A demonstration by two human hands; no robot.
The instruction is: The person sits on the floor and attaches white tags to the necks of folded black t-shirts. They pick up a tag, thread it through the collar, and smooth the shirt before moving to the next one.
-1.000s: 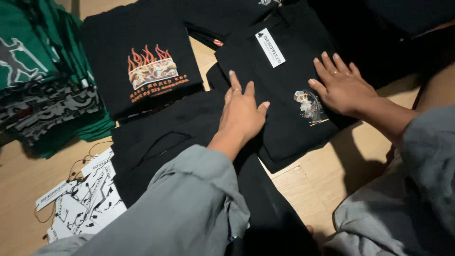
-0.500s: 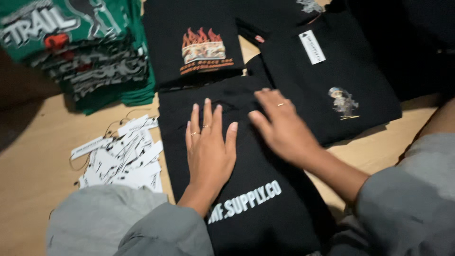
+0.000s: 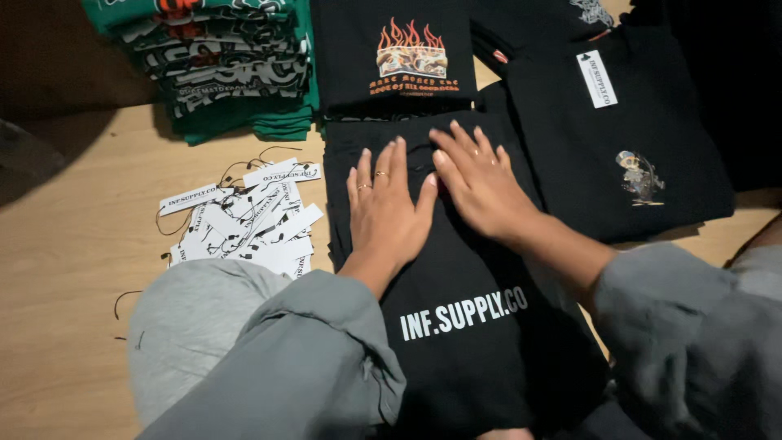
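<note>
Both hands lie flat, fingers spread and gripping nothing, on the upper part of a folded black T-shirt point(image 3: 464, 326) in front of the person. The left hand point(image 3: 387, 208), rings on two fingers, presses palm down with its fingers pointing away from the body; the right hand point(image 3: 481, 187) lies just beside it, thumb nearly touching the left hand's forefinger, angled up and to the left. The shirt's long axis runs away from the person, its far edge toward the stacks and its white lettering on the near half, slanting slightly upward to the right. Compared with half a second ago, the hands have slid farther up the shirt and closer together, and more of the lettering now shows. Grey sleeves point(image 3: 269, 358) cover both forearms. To the left, on the wooden table point(image 3: 73, 269), lies a heap of white hang tags point(image 3: 244, 220) with black strings. Beyond it sits a stack of green printed shirts point(image 3: 228, 73), then a black shirt with a flame print point(image 3: 411, 57), and to the right a black shirt with a small figure print point(image 3: 635, 163) and a white tag.
</note>
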